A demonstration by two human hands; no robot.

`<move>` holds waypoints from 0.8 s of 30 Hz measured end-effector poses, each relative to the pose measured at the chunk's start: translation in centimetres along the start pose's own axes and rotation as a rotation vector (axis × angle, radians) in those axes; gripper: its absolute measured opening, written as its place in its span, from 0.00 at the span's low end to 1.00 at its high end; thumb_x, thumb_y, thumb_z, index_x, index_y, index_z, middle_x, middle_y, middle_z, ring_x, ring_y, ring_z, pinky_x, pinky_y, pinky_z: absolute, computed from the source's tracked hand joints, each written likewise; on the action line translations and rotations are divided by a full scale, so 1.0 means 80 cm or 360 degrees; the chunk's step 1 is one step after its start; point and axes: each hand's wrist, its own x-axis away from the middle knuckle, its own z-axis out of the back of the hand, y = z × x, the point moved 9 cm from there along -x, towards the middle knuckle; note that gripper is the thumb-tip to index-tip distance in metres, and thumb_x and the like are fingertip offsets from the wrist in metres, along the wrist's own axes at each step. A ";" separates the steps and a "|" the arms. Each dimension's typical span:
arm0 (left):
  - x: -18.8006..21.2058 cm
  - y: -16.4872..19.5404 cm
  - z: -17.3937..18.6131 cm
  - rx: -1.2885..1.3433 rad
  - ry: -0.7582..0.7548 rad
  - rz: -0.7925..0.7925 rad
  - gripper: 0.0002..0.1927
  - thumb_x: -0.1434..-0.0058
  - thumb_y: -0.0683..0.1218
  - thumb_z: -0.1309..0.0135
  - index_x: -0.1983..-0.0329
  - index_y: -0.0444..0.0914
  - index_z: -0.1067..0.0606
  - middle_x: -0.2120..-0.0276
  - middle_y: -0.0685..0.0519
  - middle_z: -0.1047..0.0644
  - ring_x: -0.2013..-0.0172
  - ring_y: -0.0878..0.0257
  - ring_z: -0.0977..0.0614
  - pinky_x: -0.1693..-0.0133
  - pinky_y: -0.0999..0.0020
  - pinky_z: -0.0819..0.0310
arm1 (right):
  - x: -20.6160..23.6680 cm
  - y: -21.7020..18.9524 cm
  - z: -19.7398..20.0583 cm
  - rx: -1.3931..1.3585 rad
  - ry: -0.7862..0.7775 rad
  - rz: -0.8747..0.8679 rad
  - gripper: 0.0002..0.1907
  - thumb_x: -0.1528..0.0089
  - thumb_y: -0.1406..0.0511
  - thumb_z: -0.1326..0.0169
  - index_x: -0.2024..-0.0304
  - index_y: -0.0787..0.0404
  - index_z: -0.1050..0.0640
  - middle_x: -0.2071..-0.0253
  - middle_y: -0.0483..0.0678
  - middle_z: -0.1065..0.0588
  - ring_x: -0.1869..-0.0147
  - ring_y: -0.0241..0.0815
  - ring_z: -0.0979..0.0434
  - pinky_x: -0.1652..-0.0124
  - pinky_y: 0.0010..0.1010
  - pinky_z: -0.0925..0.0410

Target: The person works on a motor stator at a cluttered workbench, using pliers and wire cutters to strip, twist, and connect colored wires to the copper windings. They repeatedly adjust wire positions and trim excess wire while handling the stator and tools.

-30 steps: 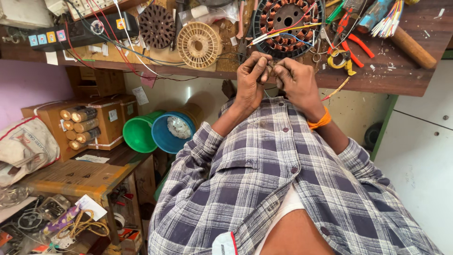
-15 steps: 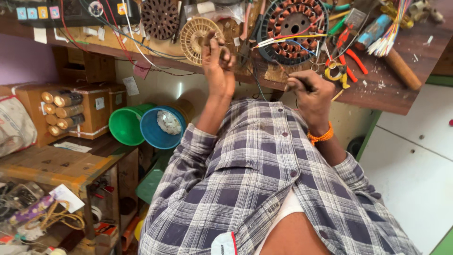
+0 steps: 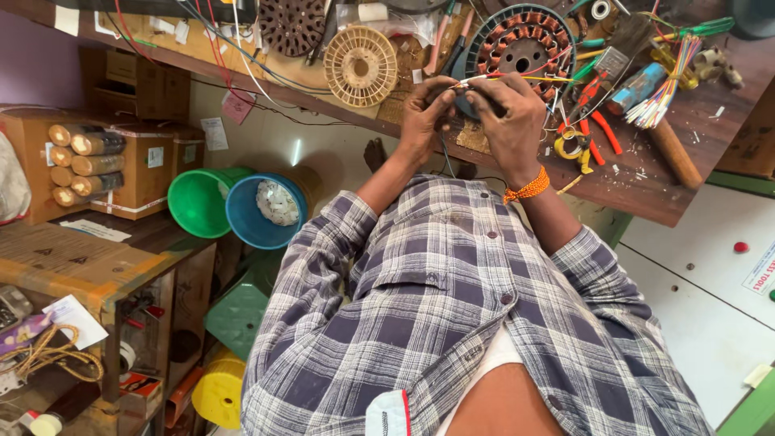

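- My right hand (image 3: pixel 517 113) is curled nearly closed, fingertips pinched on the thin coloured wires (image 3: pixel 517 77) that lead from the stator.
- My left hand (image 3: pixel 426 115) is also curled tight, fingers meeting the right hand's at the same wire ends.
- An orange thread band (image 3: pixel 526 187) sits on my right wrist.
- The wires run up to the round stator with copper windings (image 3: pixel 523 40), lying on the wooden table (image 3: pixel 646 190) just beyond my hands.
- Beside it to the left lies a cream plastic fan wheel (image 3: pixel 359 66); to the right, red-handled pliers (image 3: pixel 593 129) and a bundle of coloured sleeves (image 3: pixel 666 89).
- Half a second ago my left hand was up by the fan wheel, apart from the right; now both have come together at the wires.
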 end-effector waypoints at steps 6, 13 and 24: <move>0.011 0.022 -0.008 -0.0213 0.0101 -0.0229 0.05 0.32 0.42 0.40 0.54 0.39 0.20 0.67 0.58 0.20 0.72 0.75 0.24 0.72 0.80 0.30 | -0.001 0.007 -0.005 0.0073 -0.0018 -0.0078 0.09 0.36 0.70 0.34 0.52 0.62 0.15 0.63 0.51 0.22 0.62 0.42 0.21 0.63 0.32 0.30; 0.047 0.124 -0.058 -0.1270 -0.0011 -0.1319 0.11 0.42 0.34 0.38 0.57 0.38 0.19 0.50 0.45 0.25 0.64 0.68 0.18 0.62 0.73 0.18 | -0.002 -0.004 0.002 -0.0048 -0.0058 -0.0067 0.06 0.36 0.70 0.35 0.56 0.64 0.16 0.64 0.50 0.22 0.65 0.42 0.22 0.63 0.31 0.30; 0.028 0.133 -0.080 -0.1949 -0.0605 -0.1410 0.10 0.39 0.39 0.37 0.54 0.39 0.22 0.58 0.52 0.20 0.61 0.56 0.14 0.60 0.64 0.19 | -0.017 -0.001 0.005 0.0004 -0.0110 0.0087 0.06 0.35 0.68 0.38 0.56 0.65 0.19 0.60 0.54 0.22 0.58 0.50 0.20 0.57 0.36 0.29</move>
